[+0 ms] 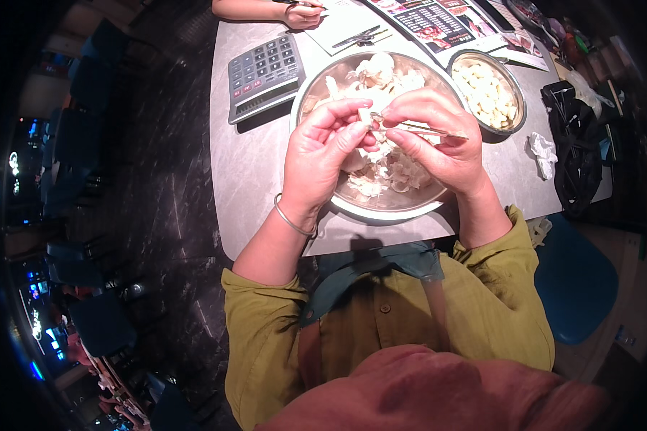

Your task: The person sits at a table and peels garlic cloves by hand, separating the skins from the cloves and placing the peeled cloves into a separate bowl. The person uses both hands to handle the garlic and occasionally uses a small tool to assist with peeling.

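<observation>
Over a wide metal bowl (350,202), my left hand (323,143) pinches a garlic clove (365,116) between thumb and fingers. My right hand (442,137) grips metal tweezers (426,129), their tips against the clove. Inside the bowl lie whole garlic bulbs (376,70) at the far side and loose papery garlic skins (396,175) nearer me. To the right of it, a smaller metal bowl (520,121) with a dark rim is filled with pale peeled garlic cloves (485,94).
Left of the bowl sits a large desk calculator (264,75). Another person's hand (302,15) holds a pen over paper at the far edge. Printed menus (442,24) lie behind the bowls. A crumpled tissue (543,155) and a black bag (574,145) are on the right, above a blue chair (577,285).
</observation>
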A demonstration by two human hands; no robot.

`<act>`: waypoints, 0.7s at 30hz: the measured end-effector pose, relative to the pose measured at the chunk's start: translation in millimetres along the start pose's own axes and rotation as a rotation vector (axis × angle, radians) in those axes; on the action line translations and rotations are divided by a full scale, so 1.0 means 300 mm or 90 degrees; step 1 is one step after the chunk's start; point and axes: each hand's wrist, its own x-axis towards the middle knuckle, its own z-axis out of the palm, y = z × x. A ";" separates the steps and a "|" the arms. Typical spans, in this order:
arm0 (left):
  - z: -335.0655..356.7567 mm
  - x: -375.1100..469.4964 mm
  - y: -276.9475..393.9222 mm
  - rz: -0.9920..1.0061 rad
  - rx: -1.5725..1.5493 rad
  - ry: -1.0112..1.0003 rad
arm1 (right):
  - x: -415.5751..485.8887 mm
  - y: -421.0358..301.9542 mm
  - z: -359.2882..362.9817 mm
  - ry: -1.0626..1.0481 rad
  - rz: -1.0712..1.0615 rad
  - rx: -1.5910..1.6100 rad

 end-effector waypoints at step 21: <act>0.013 -0.005 0.021 -0.008 0.040 -0.039 | -0.025 0.016 0.003 0.109 0.084 0.033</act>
